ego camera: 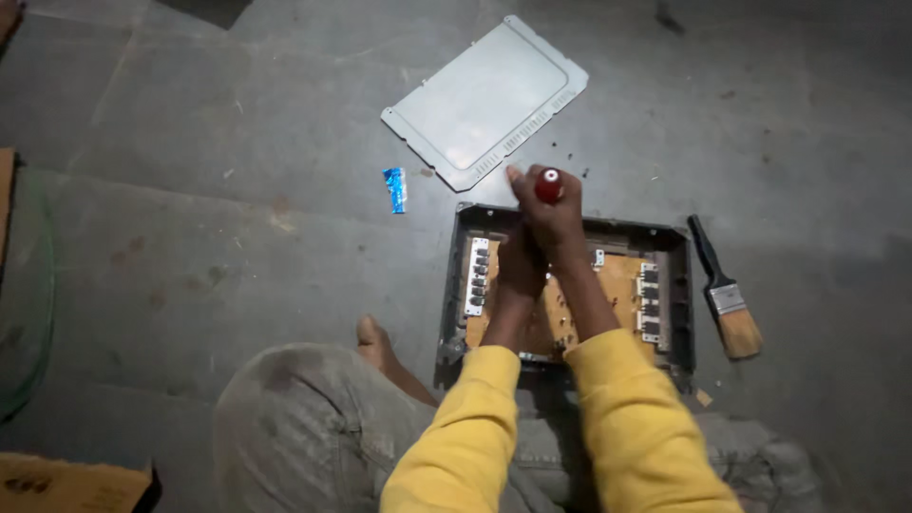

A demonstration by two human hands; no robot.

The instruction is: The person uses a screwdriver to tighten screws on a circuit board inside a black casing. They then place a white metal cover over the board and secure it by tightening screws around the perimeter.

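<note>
Two hands meet over an open tray-like case [676, 285] on the grey floor [190, 237]; the right hand [551, 214] is closed around a screwdriver [548, 184], of which only the red handle top shows above the fist; the shaft and tip are hidden behind both hands, so where the tip lands cannot be told. The left hand [520, 266] sits just below the right, curled low over the case; its fingers are hidden, so whether it grips the shaft or only steadies it cannot be told. Inside the case lies a tan board [622, 285] with pale component strips at its left and right sides; its middle is covered by the forearms in yellow sleeves [627, 427]. A grey metal cover [484, 100] lies on the floor beyond the case, apart from it; a small blue wrapper [394, 189] lies left of it. A paintbrush [727, 299] lies just right of the case. A bare foot [372, 337] shows partly at the case's left; dim light blurs small details.
</note>
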